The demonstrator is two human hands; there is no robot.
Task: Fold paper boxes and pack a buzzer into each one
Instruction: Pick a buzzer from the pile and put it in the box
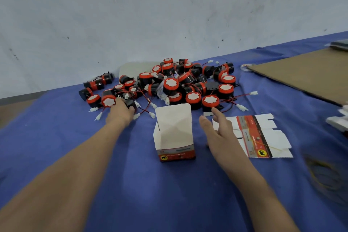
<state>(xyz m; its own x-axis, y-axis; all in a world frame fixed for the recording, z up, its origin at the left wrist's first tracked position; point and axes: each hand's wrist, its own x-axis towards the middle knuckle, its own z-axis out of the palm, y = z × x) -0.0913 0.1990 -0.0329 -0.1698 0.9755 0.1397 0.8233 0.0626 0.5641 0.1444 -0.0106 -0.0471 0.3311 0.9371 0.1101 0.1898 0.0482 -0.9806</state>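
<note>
centrally, upright white card box (174,137) beside round red-capped buzzers (171,83)

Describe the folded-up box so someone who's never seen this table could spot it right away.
On the blue cloth, in front of the heap of red-and-black buzzers, one box stands upright. Unlike the blank lying flat to its right, it is assembled, with its white lid flap open.

One wide-angle camera is riding on the person's head, looking forward and down over the blue cloth-covered table (169,194) toward the pale, speckled wall (169,5). It is sitting close: both bare forearms (75,165) are reaching in from the bottom edge, the heap of red-and-black round buzzers (178,84) lying mid-frame.
</note>
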